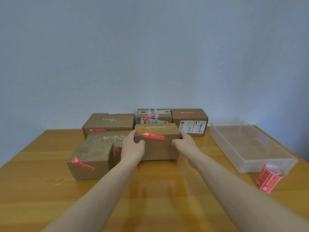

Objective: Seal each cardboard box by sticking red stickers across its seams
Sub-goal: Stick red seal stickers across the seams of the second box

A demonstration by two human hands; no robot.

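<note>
A cardboard box (158, 148) stands in the middle of the wooden table (150, 190), with a red sticker (153, 135) across its front top edge. My left hand (133, 146) grips its left end, thumb on the front face. My right hand (185, 143) grips its right end the same way. A roll of red stickers (270, 178) lies at the right, near the table edge.
Several other cardboard boxes with red stickers stand around it: one at the front left (91, 162), one behind that (107, 139), three along the back (108, 122) (153, 116) (189, 121). A clear plastic tray (250, 146) sits at the right.
</note>
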